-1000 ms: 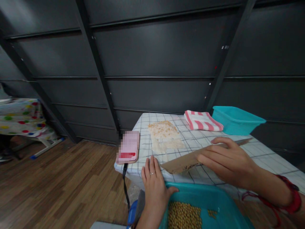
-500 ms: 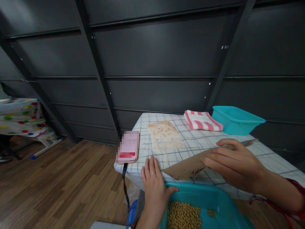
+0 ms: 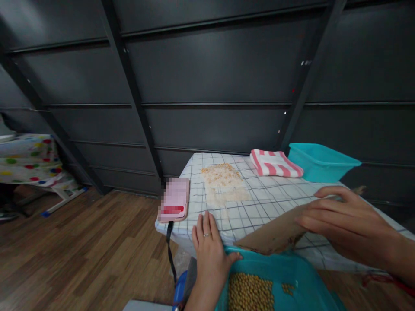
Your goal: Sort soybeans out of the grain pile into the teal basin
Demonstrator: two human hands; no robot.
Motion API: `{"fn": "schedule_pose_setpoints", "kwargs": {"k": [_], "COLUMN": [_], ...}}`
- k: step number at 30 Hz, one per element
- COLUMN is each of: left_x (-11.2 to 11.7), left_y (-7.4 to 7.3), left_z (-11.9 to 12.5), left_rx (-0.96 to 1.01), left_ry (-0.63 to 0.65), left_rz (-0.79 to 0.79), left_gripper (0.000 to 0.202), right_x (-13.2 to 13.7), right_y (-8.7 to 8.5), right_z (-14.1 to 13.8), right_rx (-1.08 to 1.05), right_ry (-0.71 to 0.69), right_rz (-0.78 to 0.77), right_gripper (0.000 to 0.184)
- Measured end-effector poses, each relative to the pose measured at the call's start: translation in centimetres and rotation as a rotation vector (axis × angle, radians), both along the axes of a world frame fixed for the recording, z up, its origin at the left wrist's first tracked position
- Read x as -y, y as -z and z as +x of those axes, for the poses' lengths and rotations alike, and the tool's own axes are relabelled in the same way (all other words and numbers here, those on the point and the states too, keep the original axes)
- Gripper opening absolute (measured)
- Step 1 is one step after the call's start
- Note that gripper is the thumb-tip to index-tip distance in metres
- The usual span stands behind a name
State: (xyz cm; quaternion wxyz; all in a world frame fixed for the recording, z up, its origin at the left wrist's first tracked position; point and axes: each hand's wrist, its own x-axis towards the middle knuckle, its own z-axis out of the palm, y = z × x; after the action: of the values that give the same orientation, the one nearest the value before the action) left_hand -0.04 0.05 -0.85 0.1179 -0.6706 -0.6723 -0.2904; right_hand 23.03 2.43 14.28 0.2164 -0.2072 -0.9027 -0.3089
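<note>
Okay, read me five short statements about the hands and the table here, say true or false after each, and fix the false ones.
1. The bare right hand holds a flat brown cardboard-like strip. True.
2. The pink-and-white striped cloth towel lies inside a tub. False: it lies beside the bright turquoise plastic tub.
3. The bare left hand wears a silver ring. True.
4. The small round tan beans lie on the towel. False: they are in the teal plastic tub nearest the hands.
5. The flat pink rectangular item is left of the towel in this view. True.
</note>
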Motion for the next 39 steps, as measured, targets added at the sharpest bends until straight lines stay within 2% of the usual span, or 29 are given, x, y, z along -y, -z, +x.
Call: {"fn": "schedule_pose_setpoints", "kwargs": {"k": [3, 7, 12, 17, 24, 31, 35, 39], "left_x": [0.0, 0.0, 0.1, 0.1, 0.6, 0.7, 0.8, 0.9], "left_y": [0.0, 0.1, -0.1, -0.3, -0.4, -0.4, -0.4, -0.5], "left_z": [-0.1, -0.2, -0.1, -0.2, 0.0, 0.2, 0.1, 0.1], "left_rx": [-0.001, 0.002, 0.01, 0.006, 0.002, -0.006, -0.016, -0.007], "left_ry": [-0.001, -0.003, -0.004, -0.006, -0.007, -0.018, -0.016, -0.015], "left_rz": [-0.004, -0.013, -0.022, -0.024, -0.025, -0.011, 0.008, 0.0], "left_gripper": [0.115, 0.115, 0.112, 0.112, 0.106, 0.101, 0.098, 0.099], "right_x": [0.0, -0.3, -0.2, 0.5, -0.4, -0.5, -1.5, -2.8], "right_y": [-0.5, -0.4, 0.4, -0.1, -1.0, 0.5, 1.3, 1.0], "right_z": [0.0, -0.1, 0.2, 0.9, 0.2, -2.5, -3.7, -3.5], "right_rx": [0.014, -0.013, 0.04, 0.004, -0.065, 0.016, -0.012, -0.085], "right_ry": [-0.099, -0.084, -0.038, -0.068, -0.063, -0.046, -0.081, -0.055], "right_rz": [-0.072, -0.066, -0.152, -0.207, 0.047, 0.056, 0.181, 0.258], "right_gripper": [0.026, 0.029, 0.035, 0.033, 0.027, 0.028, 0.022, 0.021]}}
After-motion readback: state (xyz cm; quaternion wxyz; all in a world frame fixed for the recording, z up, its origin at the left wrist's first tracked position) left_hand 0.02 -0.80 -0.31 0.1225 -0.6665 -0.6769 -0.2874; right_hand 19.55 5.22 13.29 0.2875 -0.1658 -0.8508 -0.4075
